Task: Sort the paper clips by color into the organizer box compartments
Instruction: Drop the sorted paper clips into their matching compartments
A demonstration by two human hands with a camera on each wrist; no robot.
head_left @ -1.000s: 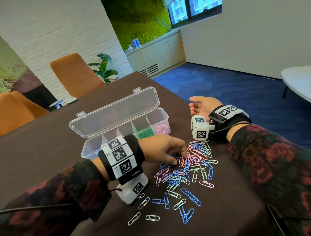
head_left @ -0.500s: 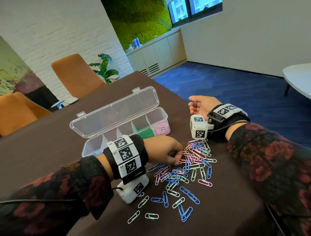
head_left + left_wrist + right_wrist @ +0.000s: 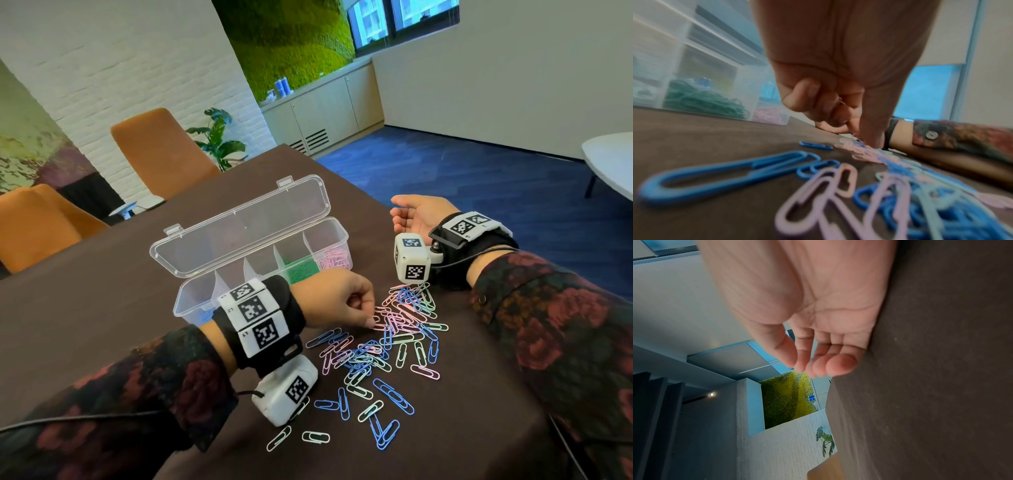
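Left hand (image 3: 334, 296) pinching pink clips (image 3: 840, 101), no readable writing

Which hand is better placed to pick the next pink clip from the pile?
Left. The left hand is fingertips-down on the pink clips in the pile; the right hand lies palm-up, empty, beyond it.

Loose paper clips (image 3: 387, 353) are crowding the counter's (image 3: 102, 291) near edge; the open organizer box (image 3: 260, 253) is blocking the middle, leaving bare counter toward the far corner.
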